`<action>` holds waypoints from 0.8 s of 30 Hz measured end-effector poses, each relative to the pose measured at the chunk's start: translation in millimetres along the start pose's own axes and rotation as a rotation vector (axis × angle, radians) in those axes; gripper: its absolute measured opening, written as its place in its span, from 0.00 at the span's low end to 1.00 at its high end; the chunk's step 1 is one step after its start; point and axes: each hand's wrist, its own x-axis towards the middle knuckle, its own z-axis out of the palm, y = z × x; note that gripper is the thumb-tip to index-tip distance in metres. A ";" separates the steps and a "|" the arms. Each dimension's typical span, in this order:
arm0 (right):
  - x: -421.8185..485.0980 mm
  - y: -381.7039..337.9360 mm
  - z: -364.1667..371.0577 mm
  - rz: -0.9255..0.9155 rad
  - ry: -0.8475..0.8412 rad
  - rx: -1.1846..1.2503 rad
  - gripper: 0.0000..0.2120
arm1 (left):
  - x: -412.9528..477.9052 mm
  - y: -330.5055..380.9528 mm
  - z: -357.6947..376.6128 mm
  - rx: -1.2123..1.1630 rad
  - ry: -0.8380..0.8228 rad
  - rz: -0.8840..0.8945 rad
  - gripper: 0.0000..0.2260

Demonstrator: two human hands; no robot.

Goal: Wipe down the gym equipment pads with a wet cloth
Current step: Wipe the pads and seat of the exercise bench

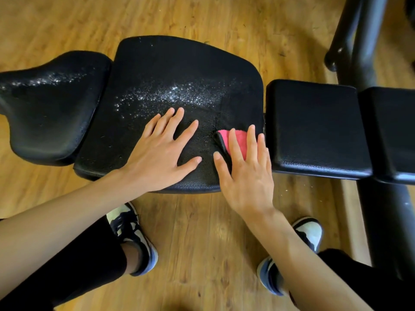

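Note:
A wide black bench pad (pixel 161 70) lies across the middle, glistening with water droplets near its centre. My left hand (pixel 161 151) rests flat on its front part, fingers spread. My right hand (pixel 246 169) presses with straight fingers on a pink cloth with a dark edge (pixel 224 140) at the pad's right front corner. Only a small part of the cloth shows beyond my fingers. A narrower black pad (pixel 51 104), also wet, adjoins on the left. A rectangular black pad (pixel 314 126) sits to the right and looks dry.
Another black pad (pixel 395 131) continues at the far right. Black metal frame tubes (pixel 357 41) rise at the upper right and a thick post (pixel 388 221) stands at the lower right. The floor is wood laminate (pixel 202 243). My sneakers stand under the bench's near edge.

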 end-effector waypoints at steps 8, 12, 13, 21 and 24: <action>116.0 8.3 -4.7 0.066 -0.051 -0.001 0.39 | 6.8 0.9 -3.3 0.015 -0.006 0.001 0.38; 141.2 8.6 -10.3 0.084 -0.078 0.004 0.40 | 9.4 2.4 -2.8 -0.027 0.024 0.006 0.38; 134.4 7.7 -10.0 0.071 -0.085 0.007 0.39 | 9.3 2.3 -2.5 -0.029 0.030 0.010 0.38; -4.1 6.8 -8.9 -0.057 -0.074 -0.011 0.39 | 9.6 1.4 -2.0 -0.039 0.024 -0.001 0.38; -3.9 5.4 -8.3 -0.026 -0.052 0.032 0.39 | 9.1 3.5 -2.8 -0.031 0.018 -0.005 0.39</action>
